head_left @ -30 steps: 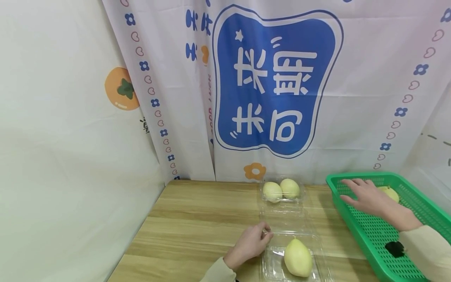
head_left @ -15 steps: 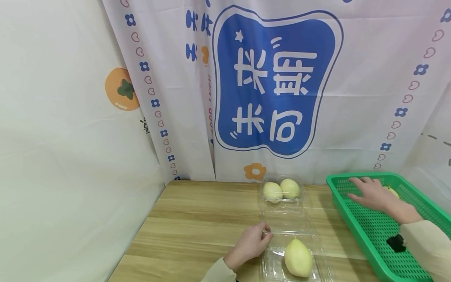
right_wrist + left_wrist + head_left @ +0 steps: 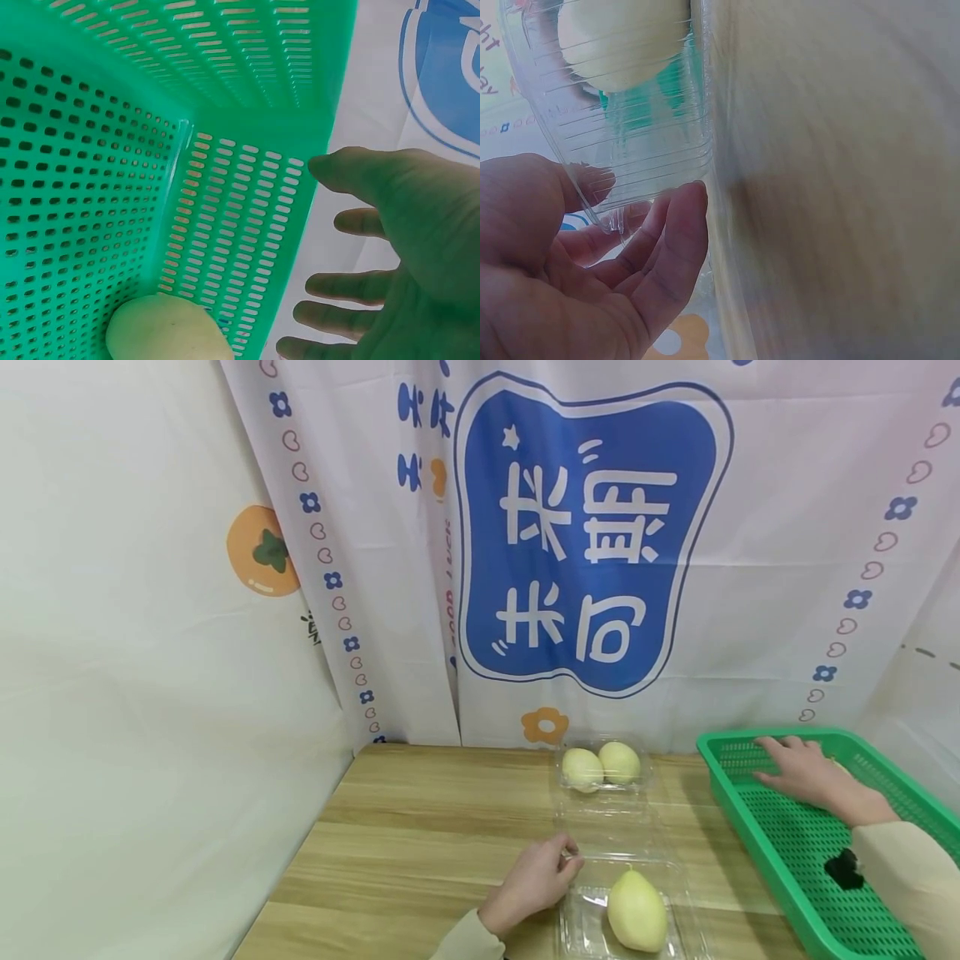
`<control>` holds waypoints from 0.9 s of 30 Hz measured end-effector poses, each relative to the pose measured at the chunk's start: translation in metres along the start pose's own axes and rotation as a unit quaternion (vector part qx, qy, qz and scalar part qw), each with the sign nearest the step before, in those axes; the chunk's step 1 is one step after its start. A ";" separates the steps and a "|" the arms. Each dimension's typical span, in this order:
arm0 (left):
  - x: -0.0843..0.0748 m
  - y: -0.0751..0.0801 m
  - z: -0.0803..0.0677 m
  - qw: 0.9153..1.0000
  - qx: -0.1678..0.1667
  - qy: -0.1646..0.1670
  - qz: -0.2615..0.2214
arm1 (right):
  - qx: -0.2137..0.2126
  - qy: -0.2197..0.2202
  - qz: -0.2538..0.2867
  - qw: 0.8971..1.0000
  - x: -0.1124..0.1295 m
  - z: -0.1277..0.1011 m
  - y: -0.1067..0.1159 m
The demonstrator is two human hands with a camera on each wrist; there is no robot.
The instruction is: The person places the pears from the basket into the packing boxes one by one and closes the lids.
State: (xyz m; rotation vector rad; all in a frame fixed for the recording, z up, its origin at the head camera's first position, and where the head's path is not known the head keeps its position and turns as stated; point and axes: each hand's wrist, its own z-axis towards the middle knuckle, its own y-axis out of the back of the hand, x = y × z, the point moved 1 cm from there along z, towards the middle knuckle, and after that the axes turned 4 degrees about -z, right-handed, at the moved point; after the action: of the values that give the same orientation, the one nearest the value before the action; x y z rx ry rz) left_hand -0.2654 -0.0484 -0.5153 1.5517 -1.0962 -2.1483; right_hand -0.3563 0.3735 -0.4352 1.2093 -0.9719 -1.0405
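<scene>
My left hand [image 3: 534, 878] pinches the near-left corner of a clear plastic clamshell box [image 3: 641, 161], its thumb and fingers on either side of the ribbed wall in the left wrist view. One pale yellow pear [image 3: 637, 910] lies in the box's tray, and its lid is folded back flat. My right hand [image 3: 804, 774] hovers above the far end of the green basket [image 3: 757, 852], fingers spread and holding nothing. Beneath it in the right wrist view is another pear [image 3: 169, 330] in the basket's corner, mostly hidden by the hand in the head view.
A second clear box [image 3: 643, 779] with two pears [image 3: 582, 769] stands at the back of the wooden table [image 3: 420, 827], against a printed cloth [image 3: 495, 710]. The basket's raised rim runs along the right side.
My right hand has shifted a little to the right over the basket, covering more of the pear there. The left hand and the box have stayed in place.
</scene>
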 end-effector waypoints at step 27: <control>0.003 -0.001 0.000 1.000 0.012 0.013 -0.026 | 0.054 -0.044 0.034 0.997 -0.023 0.003 -0.016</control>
State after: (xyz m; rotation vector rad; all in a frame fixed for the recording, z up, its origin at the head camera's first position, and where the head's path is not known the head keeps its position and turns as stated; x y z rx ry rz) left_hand -0.2662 -0.0492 -0.5182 1.6312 -1.0889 -2.1487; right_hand -0.3669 0.3941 -0.4517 1.2177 -1.1420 -1.0046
